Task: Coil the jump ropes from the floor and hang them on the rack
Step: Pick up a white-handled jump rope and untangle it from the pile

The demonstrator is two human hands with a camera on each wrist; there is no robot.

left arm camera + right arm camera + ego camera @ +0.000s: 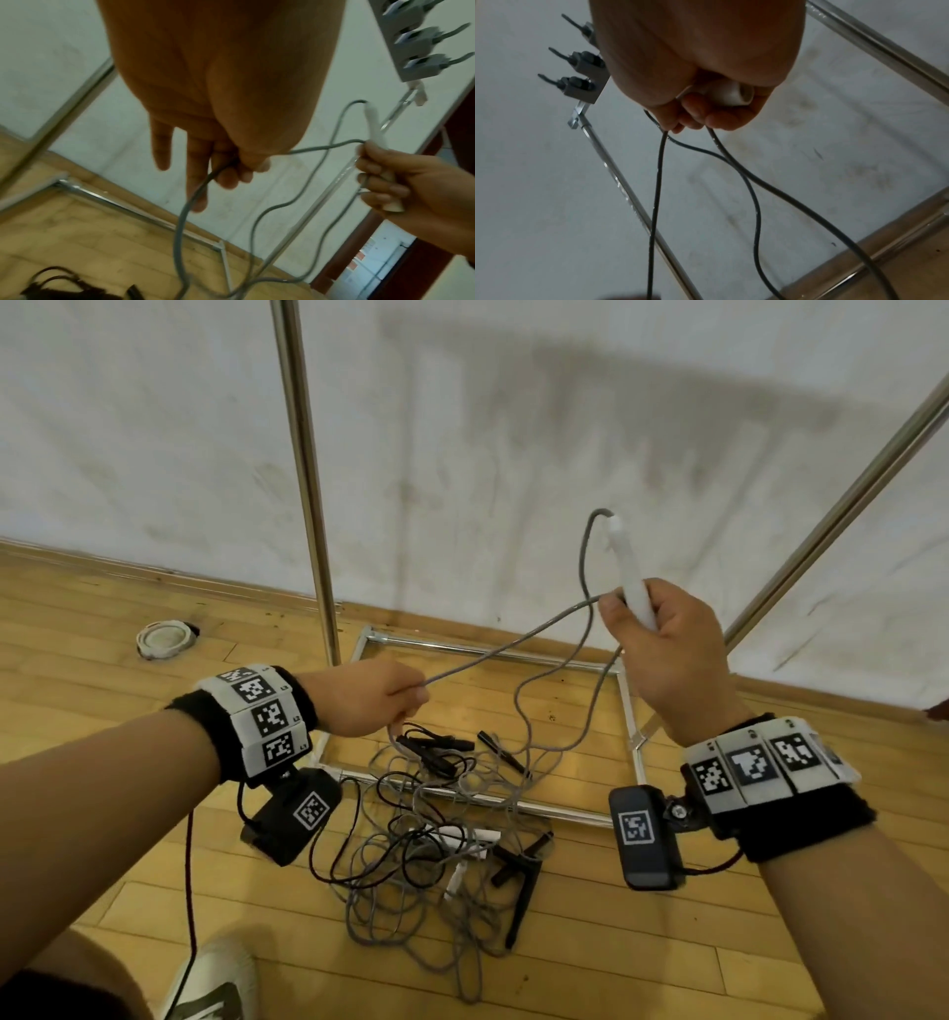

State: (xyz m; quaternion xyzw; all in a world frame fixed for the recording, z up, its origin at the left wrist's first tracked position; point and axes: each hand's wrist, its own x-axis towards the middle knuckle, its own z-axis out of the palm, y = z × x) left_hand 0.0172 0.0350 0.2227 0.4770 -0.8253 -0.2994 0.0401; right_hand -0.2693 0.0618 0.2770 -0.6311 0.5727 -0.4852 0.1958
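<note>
Rope, grey, runs taut between both hands above the floor. The right hand has its fingers curled round the white handle and a first loop pinned against it, apparently as the core of the coil. The left hand pinches the rope between thumb and fingers, probably to feed the next loop across. Below the fingers, the rope's slack drops into a tangle of grey and black ropes on the floor. Beyond them stands the rack, hooks bare; no containers show.
</note>
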